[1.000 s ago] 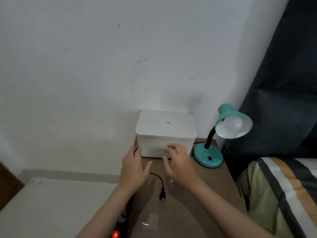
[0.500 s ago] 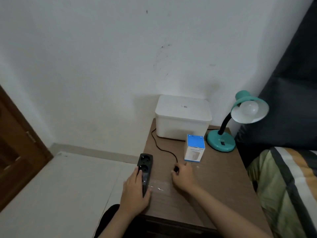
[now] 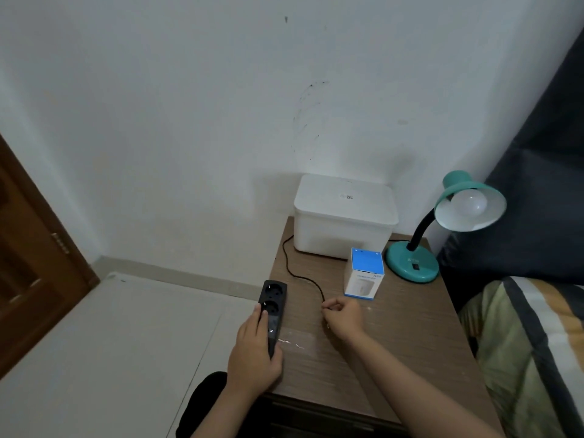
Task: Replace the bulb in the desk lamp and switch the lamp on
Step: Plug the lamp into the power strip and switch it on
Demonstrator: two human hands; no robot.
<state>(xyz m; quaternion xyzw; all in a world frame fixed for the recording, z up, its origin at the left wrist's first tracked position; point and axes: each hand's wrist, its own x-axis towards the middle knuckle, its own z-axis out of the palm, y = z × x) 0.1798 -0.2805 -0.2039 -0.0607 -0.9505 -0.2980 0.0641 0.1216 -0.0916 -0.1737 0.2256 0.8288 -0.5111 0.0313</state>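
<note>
The left hand [image 3: 252, 352] lies over the near end of the black power strip [image 3: 272, 311] at the tabletop's [image 3: 395, 343] left edge, fingers curled around it, probably steadying it for plugging in. The right hand [image 3: 343, 317] has its fingers closed on the end of the black cord [image 3: 297, 273]; the plug itself is hidden inside the grip. The teal desk lamp [image 3: 442, 229] stands at the far right corner with a bulb [image 3: 469, 202] already in its shade, unlit. A blue-topped bulb box [image 3: 363, 273] stands just beside its base. Whether it is empty cannot be told.
</note>
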